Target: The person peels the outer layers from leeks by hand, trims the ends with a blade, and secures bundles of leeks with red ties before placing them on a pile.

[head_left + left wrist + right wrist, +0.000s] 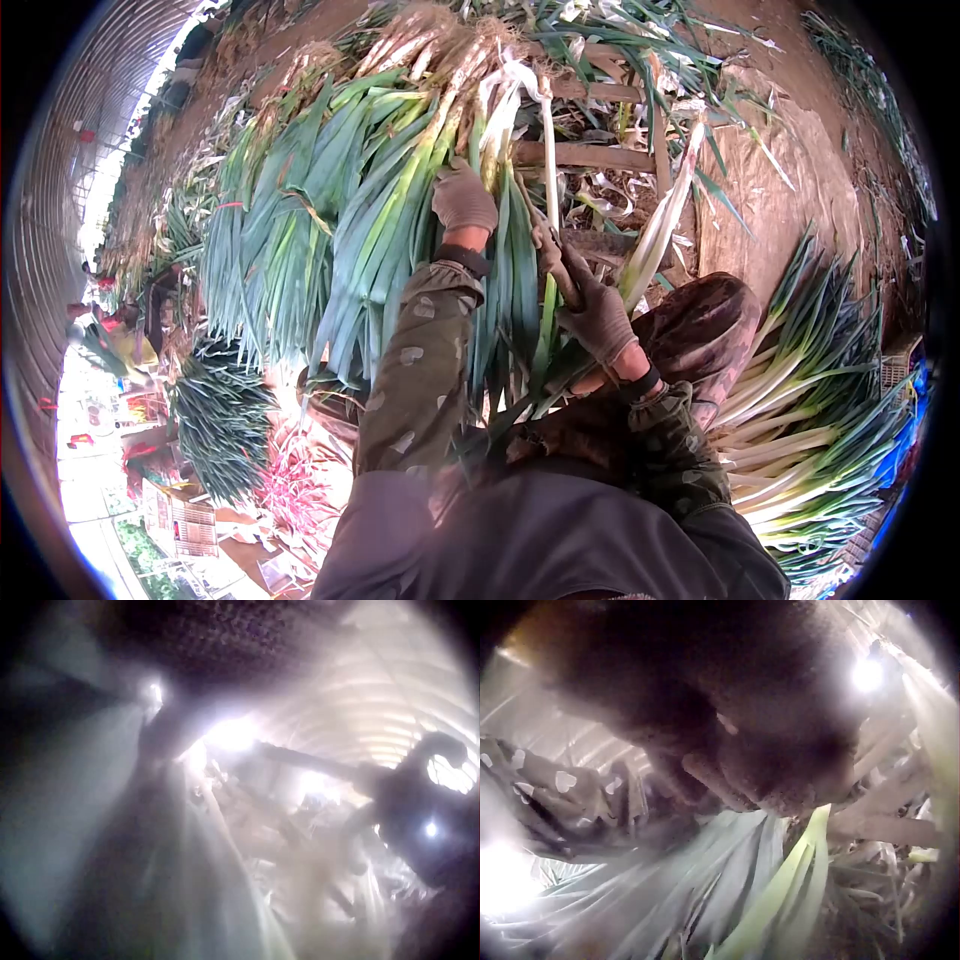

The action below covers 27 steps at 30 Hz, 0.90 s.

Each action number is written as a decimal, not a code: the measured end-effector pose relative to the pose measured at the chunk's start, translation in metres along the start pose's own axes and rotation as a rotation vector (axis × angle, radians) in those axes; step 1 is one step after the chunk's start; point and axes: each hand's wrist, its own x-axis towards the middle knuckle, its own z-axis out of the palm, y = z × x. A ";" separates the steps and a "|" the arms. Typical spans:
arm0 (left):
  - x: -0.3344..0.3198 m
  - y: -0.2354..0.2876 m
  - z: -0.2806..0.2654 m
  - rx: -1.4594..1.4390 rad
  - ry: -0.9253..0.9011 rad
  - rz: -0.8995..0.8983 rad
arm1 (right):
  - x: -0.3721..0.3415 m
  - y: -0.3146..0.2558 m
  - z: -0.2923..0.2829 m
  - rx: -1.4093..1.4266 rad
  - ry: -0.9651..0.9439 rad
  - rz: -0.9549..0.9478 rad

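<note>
A large bundle of leeks [375, 210] lies across the middle of the head view, roots away from me and green leaves toward me. My gloved left hand [465, 203] grips leeks near where the pale stems turn green; its fingertips are hidden. To its right, my gloved right hand [597, 315] holds a slim brown stick-like tool [560, 272], which points up beside the leaves; I cannot tell its kind. In the right wrist view the dark curled fingers [739, 776] are just above a light green leaf [810, 844]. Glare washes out much of the left wrist view.
A slatted wooden frame [590, 155] with leaf scraps lies beyond the right hand. One loose leek [660, 225] leans beside it. More leeks [790, 400] are piled at right, others [222, 410] at lower left. A plastic crate [193, 525] stands farther off. My knee [705, 320] is close by.
</note>
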 end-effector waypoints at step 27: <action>-0.172 -0.040 -0.061 -0.131 -0.028 0.523 | -0.097 -0.026 -0.012 -0.191 -0.050 0.225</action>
